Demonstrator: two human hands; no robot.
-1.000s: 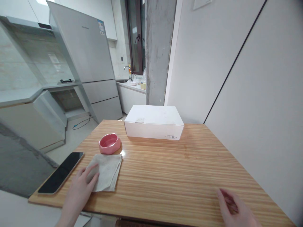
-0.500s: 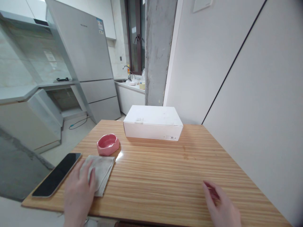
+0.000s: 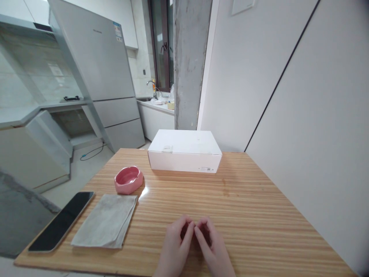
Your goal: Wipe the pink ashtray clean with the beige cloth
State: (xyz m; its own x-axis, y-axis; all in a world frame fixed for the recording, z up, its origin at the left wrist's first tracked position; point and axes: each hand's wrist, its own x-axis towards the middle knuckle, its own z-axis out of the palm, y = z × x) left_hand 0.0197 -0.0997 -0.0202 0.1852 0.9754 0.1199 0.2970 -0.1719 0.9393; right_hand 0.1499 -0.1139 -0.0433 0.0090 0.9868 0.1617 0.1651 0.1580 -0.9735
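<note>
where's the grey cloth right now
In the head view, the grey cloth lies near left on the table, between the phone and the left hand, with the pink dish just beyond it.

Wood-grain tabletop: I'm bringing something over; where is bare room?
Bare tabletop lies between the white box and the left hand and right hand, and to that hand's right. Crowded: left side, with smartphone, folded cloth, pink bowl.

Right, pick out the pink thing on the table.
The glossy pink dish beyond the folded grey cloth; that cloth, the flat black phone and white rectangular box show no pink.
</note>
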